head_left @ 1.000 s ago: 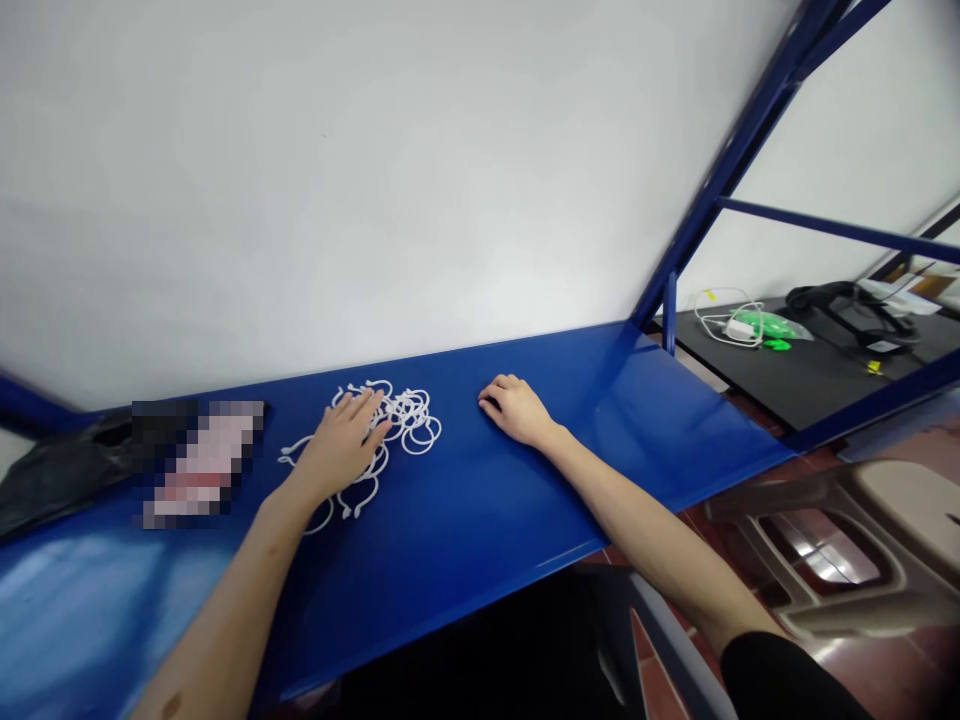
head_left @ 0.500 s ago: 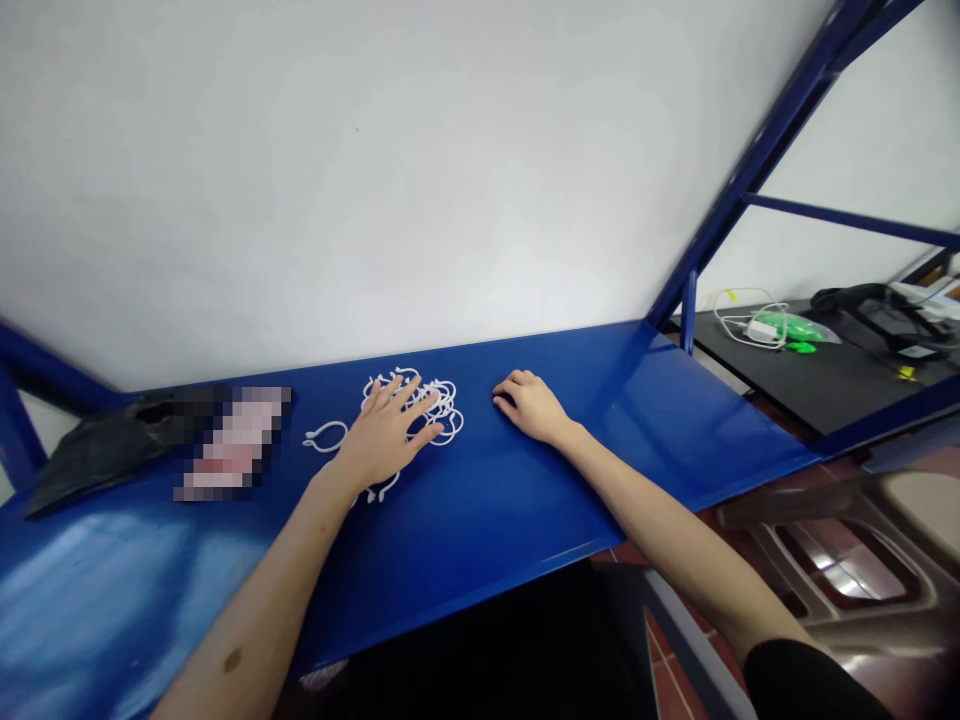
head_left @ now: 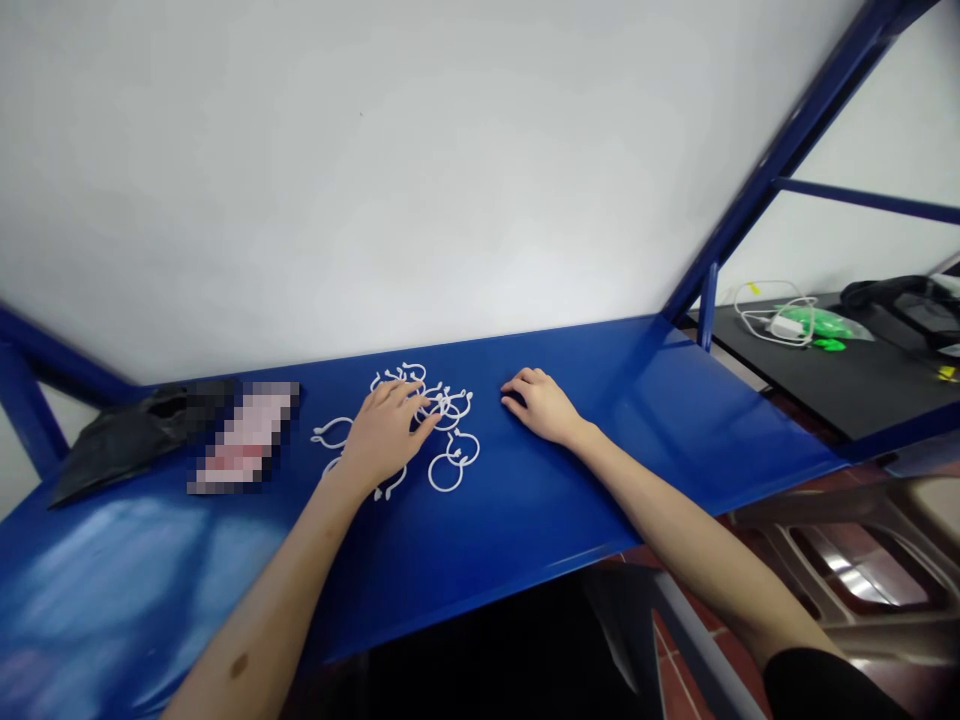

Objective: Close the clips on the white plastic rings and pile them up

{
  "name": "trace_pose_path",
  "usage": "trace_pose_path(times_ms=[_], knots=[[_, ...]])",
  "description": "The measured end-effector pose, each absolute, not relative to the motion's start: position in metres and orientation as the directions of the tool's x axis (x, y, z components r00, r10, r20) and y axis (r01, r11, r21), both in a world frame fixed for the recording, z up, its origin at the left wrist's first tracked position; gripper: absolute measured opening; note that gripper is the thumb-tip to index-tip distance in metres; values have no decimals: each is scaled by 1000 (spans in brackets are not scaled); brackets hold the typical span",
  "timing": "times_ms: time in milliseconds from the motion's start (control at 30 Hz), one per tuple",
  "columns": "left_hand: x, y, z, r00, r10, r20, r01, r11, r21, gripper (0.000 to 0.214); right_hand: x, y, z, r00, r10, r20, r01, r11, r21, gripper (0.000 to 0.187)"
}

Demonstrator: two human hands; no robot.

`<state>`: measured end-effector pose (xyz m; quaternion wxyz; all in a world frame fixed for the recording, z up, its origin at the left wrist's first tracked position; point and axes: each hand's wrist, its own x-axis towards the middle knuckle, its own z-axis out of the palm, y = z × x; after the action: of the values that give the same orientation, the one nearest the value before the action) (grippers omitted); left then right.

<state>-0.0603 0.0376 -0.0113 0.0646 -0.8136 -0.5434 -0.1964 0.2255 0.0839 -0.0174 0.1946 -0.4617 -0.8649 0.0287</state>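
White rings (head_left: 448, 412) lie on the blue table (head_left: 547, 510) under and around the left hand (head_left: 388, 430), clustered toward 2 o'clock; its fingers stand apart, palm contact unclear. Right hand (head_left: 546, 405), at 3 o'clock: half-curled, thumb apart

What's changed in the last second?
Two white rings now lie spread toward the blue table's near edge, out from the cluster right of the left hand. No grasp or release visible. Camera view shifted a little. Unchanged: right hand resting on the table, black bag.
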Motion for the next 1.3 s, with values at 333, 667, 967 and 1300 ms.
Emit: trace_pose_path(times_ms=[333, 667, 967, 1300], knots=[[-99, 43, 5, 143, 917, 372, 936, -248, 251, 50, 226, 76, -12, -548, 778, 307, 726, 624, -287, 23], [-85, 52, -25, 96, 982, 164, 923, -149, 354, 72, 170, 17, -4, -782, 560, 273, 509, 827, -237, 23], [-65, 43, -11, 125, 903, 410, 860, -305, 409, 62, 173, 18, -5, -696, 627, 351, 541, 778, -319, 24], [-78, 27, 10, 322, 934, 153, 899, -353, 259, 78, 197, 35, -2, -579, 746, 328, 615, 664, -425, 20]])
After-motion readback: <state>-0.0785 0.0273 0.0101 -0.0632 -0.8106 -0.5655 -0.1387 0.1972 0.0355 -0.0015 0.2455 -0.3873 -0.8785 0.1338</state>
